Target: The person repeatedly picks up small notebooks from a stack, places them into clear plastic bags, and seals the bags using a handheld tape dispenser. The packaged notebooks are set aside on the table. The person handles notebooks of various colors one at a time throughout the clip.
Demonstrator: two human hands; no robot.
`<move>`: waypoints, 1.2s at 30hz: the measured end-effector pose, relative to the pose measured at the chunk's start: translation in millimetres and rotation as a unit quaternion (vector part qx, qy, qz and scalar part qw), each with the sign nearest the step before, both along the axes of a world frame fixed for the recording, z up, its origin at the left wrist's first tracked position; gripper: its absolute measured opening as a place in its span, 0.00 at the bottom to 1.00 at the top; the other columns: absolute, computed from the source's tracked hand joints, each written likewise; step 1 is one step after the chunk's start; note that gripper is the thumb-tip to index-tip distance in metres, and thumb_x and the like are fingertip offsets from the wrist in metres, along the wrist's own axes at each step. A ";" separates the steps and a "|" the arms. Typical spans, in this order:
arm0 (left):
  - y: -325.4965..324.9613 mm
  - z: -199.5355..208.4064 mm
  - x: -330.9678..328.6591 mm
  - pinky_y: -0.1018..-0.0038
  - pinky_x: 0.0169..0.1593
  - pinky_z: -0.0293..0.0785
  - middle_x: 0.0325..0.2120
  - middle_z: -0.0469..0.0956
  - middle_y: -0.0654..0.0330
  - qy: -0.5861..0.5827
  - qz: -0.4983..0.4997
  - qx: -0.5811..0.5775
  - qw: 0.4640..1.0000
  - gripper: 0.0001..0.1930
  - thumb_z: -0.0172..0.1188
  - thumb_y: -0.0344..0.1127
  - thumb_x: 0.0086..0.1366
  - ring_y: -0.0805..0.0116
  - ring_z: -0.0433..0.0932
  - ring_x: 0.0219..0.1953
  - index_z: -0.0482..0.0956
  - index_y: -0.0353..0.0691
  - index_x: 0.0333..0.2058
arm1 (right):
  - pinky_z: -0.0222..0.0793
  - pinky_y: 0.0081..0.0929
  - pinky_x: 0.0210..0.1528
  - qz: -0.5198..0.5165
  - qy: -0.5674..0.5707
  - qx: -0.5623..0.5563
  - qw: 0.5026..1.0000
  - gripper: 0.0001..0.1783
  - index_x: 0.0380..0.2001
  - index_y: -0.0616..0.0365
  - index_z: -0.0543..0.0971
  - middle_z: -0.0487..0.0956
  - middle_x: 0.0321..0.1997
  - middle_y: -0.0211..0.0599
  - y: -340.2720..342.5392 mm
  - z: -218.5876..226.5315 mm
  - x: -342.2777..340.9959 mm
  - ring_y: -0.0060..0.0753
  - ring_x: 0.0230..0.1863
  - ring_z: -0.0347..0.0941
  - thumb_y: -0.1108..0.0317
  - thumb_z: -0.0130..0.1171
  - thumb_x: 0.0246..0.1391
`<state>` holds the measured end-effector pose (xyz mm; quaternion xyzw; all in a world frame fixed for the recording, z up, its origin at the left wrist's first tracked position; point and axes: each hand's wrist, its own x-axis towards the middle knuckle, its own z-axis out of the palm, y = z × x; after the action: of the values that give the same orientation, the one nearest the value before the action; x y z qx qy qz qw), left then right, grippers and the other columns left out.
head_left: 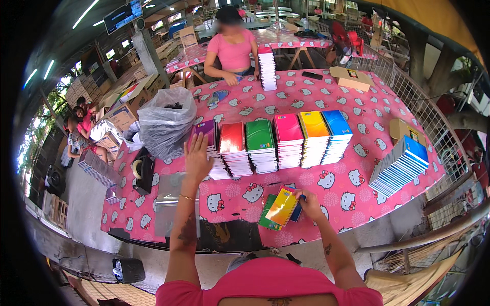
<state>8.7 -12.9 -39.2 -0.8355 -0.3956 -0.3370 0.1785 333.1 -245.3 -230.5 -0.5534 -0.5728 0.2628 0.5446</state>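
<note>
My left hand (198, 159) lies with its fingers stretched out on the purple notebook stack (208, 126), at the left end of a row. Beside it stand stacks of spiral notebooks: red (232, 140), green (260, 136), pink (289, 128), yellow (313, 125) and blue (336, 123). Near the table's front edge, my right hand (309, 205) grips a small fan of spiral notebooks (281, 207). A yellow one is uppermost, with green and blue ones showing under it. How many there are I cannot tell.
A pink patterned cover is on the table (240, 196). On the left are a clear plastic bag (166, 120) and a tape dispenser (144, 173). Blue notebooks (400, 166) lean at the right near an open carton (407, 131). Across the table a person (232, 51) stands beside a tall notebook stack (267, 71).
</note>
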 end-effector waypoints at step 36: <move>-16.7 -27.4 -41.0 0.51 0.65 0.61 0.44 0.82 0.57 0.004 0.031 0.015 0.999 0.14 0.57 0.27 0.63 0.59 0.79 0.48 0.79 0.41 0.48 | 0.71 0.40 0.44 -0.382 -0.340 0.201 0.835 0.12 0.40 0.54 0.82 0.79 0.38 0.40 16.6 198.5 102.7 0.46 0.40 0.76 0.78 0.60 0.51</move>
<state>-32.3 -29.5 -66.7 -0.8216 -0.4150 -0.3338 0.2034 435.9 -228.7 -32.0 -0.6614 -0.5052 -0.2918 0.4714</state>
